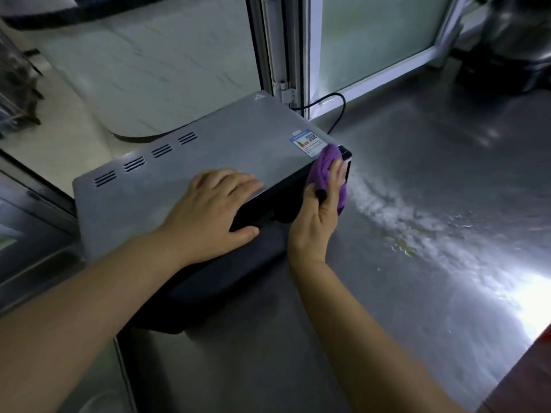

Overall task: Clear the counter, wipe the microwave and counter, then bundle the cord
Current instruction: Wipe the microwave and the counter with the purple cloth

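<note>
- Two hands work the microwave (185, 174): your left hand (214, 201) lies flat on top, steadying it.
- Your right hand (320, 213) presses the purple cloth (323, 165) against its front corner; wipe firmly.
- Crumbs stay on the table (417, 174) beyond your right hand; the cord (337, 111) trails behind.

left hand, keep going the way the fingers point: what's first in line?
Likely nothing on the microwave: the left hand lies flat on its top, fingers pointing right toward the front edge. Past that edge, probably the right hand holding the purple cloth; depth unclear.
</note>
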The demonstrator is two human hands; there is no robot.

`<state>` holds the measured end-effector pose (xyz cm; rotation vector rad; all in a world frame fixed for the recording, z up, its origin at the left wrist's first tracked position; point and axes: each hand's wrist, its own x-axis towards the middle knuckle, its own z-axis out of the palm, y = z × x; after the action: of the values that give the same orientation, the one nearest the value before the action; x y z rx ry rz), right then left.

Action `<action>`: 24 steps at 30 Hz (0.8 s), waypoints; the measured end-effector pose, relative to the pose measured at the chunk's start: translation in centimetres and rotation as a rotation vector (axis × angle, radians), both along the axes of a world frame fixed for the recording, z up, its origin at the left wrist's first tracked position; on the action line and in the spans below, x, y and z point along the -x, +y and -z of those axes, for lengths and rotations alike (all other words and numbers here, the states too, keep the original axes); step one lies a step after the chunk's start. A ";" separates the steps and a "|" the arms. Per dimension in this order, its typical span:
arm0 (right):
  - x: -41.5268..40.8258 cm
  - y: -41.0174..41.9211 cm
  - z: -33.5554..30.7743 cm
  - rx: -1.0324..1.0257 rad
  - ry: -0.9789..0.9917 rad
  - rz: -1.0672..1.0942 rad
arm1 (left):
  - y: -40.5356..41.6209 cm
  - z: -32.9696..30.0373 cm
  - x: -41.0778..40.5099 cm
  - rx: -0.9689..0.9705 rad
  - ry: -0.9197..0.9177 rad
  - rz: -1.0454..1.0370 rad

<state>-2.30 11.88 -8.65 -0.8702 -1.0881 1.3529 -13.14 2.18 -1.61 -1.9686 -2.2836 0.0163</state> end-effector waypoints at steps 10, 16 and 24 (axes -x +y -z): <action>0.3 1.6 10.6 0.375 -0.095 0.060 | 1.4 1.2 0.6 -0.011 -0.123 -0.001; 0.0 2.3 9.3 0.554 -0.048 0.047 | 1.4 0.9 0.3 0.000 -0.141 -0.022; 1.2 1.8 0.0 0.182 0.152 0.098 | 1.3 0.7 0.1 0.000 -0.157 -0.036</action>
<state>-3.52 13.72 -8.64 -0.9252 -0.8048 1.4269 -13.28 3.48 -2.35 -1.9941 -2.4142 -0.1397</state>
